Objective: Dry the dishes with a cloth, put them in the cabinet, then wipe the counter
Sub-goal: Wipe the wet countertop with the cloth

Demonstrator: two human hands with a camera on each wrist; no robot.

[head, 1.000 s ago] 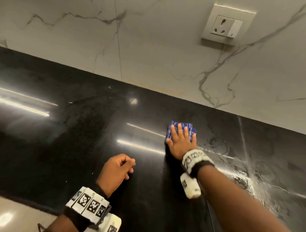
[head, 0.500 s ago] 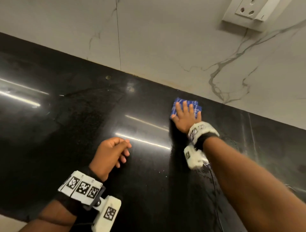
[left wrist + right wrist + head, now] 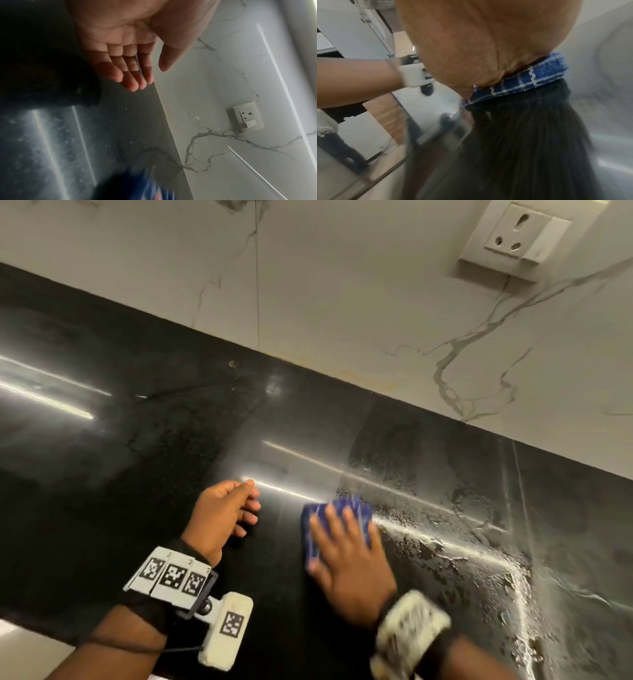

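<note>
A folded blue checked cloth lies flat on the black counter. My right hand presses on it with straight, spread fingers and is blurred by motion. In the right wrist view the cloth shows under the palm of the right hand. My left hand rests on the counter just left of the cloth, with its fingers loosely curled and empty. The left wrist view shows that left hand empty, and the cloth as a blue blur at the bottom.
Wet streaks and droplets cover the counter to the right of the cloth. A marble backsplash runs behind, with a wall socket at upper right. The counter's front edge shows at lower left.
My right hand has dragged the cloth back from near the backsplash toward me, and it now lies close beside the left hand. The left hand has stayed put.
</note>
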